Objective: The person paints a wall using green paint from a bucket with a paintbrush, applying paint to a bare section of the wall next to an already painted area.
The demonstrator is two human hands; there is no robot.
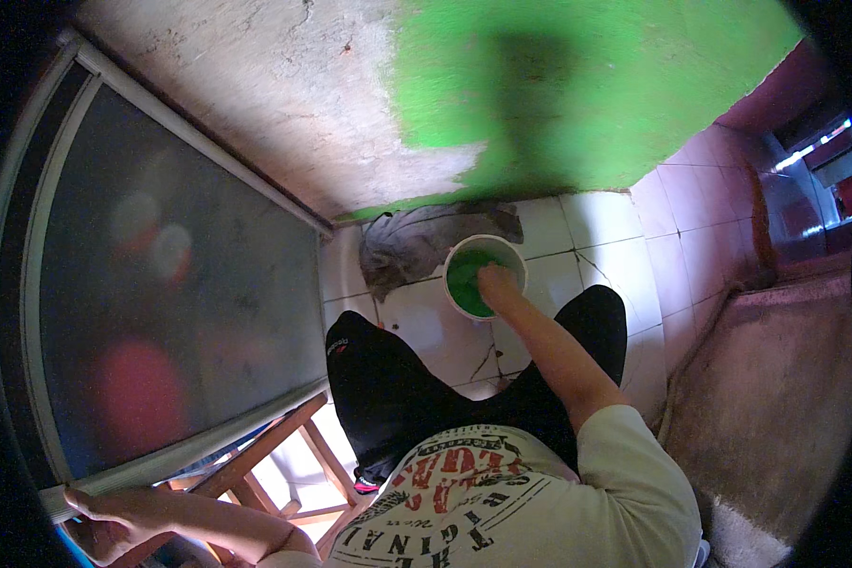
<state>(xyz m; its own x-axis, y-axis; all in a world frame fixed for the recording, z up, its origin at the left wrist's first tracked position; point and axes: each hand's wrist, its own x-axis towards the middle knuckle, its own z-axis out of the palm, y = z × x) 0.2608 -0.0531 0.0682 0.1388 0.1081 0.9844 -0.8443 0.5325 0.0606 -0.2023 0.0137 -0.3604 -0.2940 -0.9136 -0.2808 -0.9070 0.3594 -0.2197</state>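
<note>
My right hand (498,285) reaches down inside a white bucket (454,304) that stands on the floor between my knees. Its fingers look curled just above or in green paint (465,277); whether they hold something is hidden. Green paint (610,92) covers the right part of the wall in front of me, while bare, stained plaster (291,106) shows on the left. My left hand (106,525) is at the lower left, by the bottom corner of a framed glass panel (184,284). Its thumb lies near the metal frame (184,451), and the fingers are dim.
A crumpled grey cloth (412,241) lies along the wall's foot, behind the bucket. White floor tiles (433,334) show cracks. Wooden furniture (277,454) with crossbars stands close on my left. To the right is a low brownish surface (774,369) beside pinkish tiles (703,206).
</note>
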